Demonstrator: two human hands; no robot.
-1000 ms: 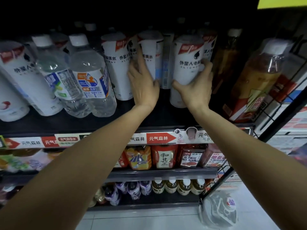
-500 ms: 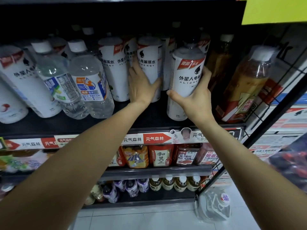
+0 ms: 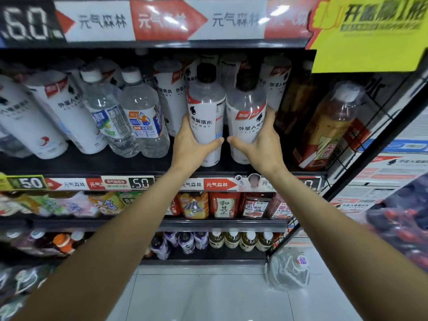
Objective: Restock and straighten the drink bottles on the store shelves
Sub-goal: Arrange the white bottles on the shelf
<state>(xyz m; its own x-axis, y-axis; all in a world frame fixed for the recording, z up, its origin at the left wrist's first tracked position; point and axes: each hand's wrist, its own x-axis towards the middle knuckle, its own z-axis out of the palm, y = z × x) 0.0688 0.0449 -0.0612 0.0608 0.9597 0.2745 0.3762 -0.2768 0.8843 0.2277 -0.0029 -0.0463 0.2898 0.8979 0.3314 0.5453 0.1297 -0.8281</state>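
hands around two white bottles

Even overhead store light, white glare streaks on the top price strip, far back of the shelf dim, motion blur softening the yellow sign and left edge, wide-angle bending at the borders, floor sheen perhaps reflected ceiling lamps
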